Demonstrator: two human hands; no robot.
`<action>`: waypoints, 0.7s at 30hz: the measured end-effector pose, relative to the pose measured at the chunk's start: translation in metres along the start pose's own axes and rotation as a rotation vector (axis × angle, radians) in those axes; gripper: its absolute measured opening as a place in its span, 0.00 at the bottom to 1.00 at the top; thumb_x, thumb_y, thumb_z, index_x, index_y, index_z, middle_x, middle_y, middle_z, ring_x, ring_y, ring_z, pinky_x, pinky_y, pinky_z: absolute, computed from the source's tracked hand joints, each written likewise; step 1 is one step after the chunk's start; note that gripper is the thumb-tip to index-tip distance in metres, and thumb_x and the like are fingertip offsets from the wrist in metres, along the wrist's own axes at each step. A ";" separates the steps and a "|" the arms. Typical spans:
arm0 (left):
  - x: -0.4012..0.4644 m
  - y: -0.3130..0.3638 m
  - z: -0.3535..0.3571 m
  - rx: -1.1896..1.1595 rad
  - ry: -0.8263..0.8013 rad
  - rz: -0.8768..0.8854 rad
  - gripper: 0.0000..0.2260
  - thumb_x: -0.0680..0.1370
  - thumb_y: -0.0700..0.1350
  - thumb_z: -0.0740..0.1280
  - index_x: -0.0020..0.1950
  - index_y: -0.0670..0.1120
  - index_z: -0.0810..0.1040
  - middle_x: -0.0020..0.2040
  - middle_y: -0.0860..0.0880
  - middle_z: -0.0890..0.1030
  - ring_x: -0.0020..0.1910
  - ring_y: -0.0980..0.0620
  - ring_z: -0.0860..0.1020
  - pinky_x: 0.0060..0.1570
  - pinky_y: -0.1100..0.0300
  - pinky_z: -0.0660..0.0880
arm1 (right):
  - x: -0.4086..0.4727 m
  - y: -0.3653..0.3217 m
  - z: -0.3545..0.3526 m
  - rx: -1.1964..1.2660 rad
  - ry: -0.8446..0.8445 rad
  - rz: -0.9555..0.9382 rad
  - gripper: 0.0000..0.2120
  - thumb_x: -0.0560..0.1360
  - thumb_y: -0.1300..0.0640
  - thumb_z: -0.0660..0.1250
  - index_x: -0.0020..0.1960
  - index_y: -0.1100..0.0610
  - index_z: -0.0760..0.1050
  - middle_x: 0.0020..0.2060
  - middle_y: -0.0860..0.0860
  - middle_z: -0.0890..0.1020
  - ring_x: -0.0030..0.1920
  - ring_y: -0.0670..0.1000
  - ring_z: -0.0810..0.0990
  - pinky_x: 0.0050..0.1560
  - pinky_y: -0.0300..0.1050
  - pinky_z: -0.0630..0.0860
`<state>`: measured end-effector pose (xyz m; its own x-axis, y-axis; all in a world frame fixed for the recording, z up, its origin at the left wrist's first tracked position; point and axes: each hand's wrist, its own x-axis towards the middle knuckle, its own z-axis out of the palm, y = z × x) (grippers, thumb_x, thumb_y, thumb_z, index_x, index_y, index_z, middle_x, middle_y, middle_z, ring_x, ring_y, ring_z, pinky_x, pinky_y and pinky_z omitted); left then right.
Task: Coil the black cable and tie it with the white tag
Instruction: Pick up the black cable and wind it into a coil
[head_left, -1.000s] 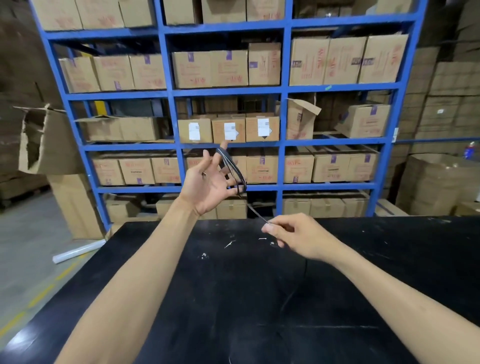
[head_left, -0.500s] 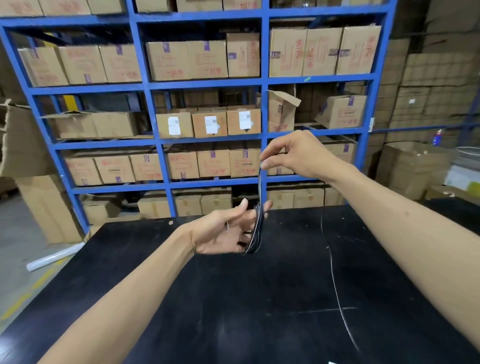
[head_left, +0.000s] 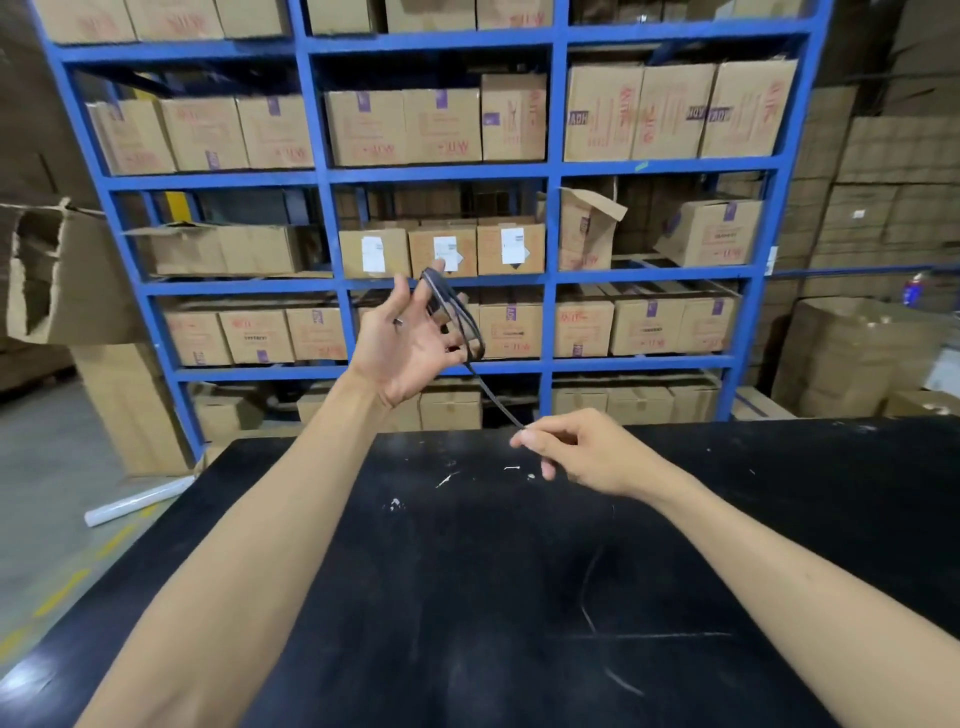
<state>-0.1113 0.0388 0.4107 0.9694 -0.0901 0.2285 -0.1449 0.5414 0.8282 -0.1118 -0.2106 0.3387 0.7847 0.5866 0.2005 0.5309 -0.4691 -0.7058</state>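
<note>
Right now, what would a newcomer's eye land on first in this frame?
Two bare arms over a black table: the left hand is raised mid-frame with black cable looped around its fingers. A strand runs down to the right hand, which pinches it just above the table. Behind stands a blue rack full of cardboard boxes.

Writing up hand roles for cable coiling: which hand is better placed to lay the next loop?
The right hand: it pinches the free run of the black cable just below the coil. The left hand is raised, fingers spread, carrying the loops.
</note>
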 end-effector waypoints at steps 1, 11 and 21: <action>0.001 0.000 -0.009 0.048 0.023 -0.008 0.23 0.83 0.62 0.51 0.74 0.57 0.70 0.76 0.40 0.65 0.69 0.38 0.70 0.65 0.36 0.68 | -0.004 -0.002 -0.006 -0.025 -0.003 -0.001 0.12 0.82 0.46 0.64 0.58 0.47 0.84 0.33 0.48 0.83 0.26 0.37 0.75 0.33 0.31 0.68; -0.007 -0.057 -0.073 0.437 -0.028 -0.393 0.21 0.81 0.65 0.55 0.71 0.62 0.73 0.66 0.49 0.70 0.63 0.48 0.71 0.69 0.47 0.63 | 0.010 -0.055 -0.086 -0.273 -0.013 -0.013 0.05 0.76 0.56 0.73 0.50 0.49 0.86 0.40 0.41 0.85 0.40 0.37 0.82 0.40 0.33 0.74; -0.049 -0.082 -0.004 0.229 -0.459 -0.670 0.25 0.80 0.64 0.54 0.77 0.61 0.63 0.81 0.50 0.57 0.73 0.41 0.58 0.68 0.47 0.64 | 0.053 -0.038 -0.076 -0.141 0.355 -0.116 0.07 0.77 0.55 0.74 0.54 0.51 0.86 0.45 0.41 0.84 0.48 0.37 0.79 0.50 0.35 0.74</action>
<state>-0.1464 0.0021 0.3300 0.6949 -0.6897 -0.2036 0.3473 0.0740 0.9348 -0.0659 -0.2118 0.4281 0.7653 0.3879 0.5136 0.6422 -0.5133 -0.5693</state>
